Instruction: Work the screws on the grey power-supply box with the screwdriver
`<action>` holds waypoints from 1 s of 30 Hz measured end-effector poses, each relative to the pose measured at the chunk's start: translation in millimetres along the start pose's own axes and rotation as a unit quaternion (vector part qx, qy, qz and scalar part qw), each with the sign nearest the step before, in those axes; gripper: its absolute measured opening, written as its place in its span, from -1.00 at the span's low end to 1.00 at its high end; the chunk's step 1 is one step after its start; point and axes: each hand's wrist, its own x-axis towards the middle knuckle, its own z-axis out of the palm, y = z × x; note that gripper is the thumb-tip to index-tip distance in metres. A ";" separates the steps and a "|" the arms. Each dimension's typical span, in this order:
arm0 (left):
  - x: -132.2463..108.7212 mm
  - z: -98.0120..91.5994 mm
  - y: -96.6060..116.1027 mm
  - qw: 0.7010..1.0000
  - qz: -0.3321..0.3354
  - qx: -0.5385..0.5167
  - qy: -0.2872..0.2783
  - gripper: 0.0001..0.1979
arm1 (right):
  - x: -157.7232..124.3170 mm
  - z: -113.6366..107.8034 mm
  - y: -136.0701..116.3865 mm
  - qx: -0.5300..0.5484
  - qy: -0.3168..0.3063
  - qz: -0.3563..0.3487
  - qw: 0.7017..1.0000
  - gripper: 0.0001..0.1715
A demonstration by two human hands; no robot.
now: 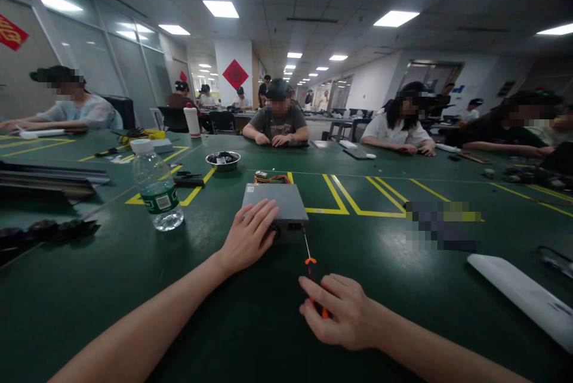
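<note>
A grey metal power supply unit [286, 199] lies on the green table in front of me, its socket side facing me and a bundle of coloured wires [274, 178] at its far side. My left hand [248, 234] rests on its top left part with fingers stretched out flat, the thumb by the near face. In my right hand [335, 308] is a screwdriver [312, 269] with an orange and black handle. Its thin shaft points away from me, and the tip meets the near face's right edge. Whether it sits in a screw is too small to tell.
Left of the unit stands a water bottle [156, 192]; beyond it is a metal bowl [222, 160] of dark parts. Metal rails [49, 180] lie far left. A long white object [521, 293] lies at right. Several people sit around the table [250, 335].
</note>
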 end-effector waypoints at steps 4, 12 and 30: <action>0.0 -0.6 -2.6 1.000 -0.020 -0.012 -0.017 -0.58 | -5.7 -1.8 -1.5 0.031 -0.021 0.021 0.999 -0.76; 2.3 -1.0 1.7 0.998 -0.045 -0.044 -0.017 -0.65 | -4.6 -11.1 2.6 0.056 -0.007 0.024 0.998 -0.78; 4.4 1.2 0.2 0.998 -0.042 -0.035 -0.027 -0.64 | -25.7 -0.3 7.9 0.028 -0.067 0.044 0.996 -0.81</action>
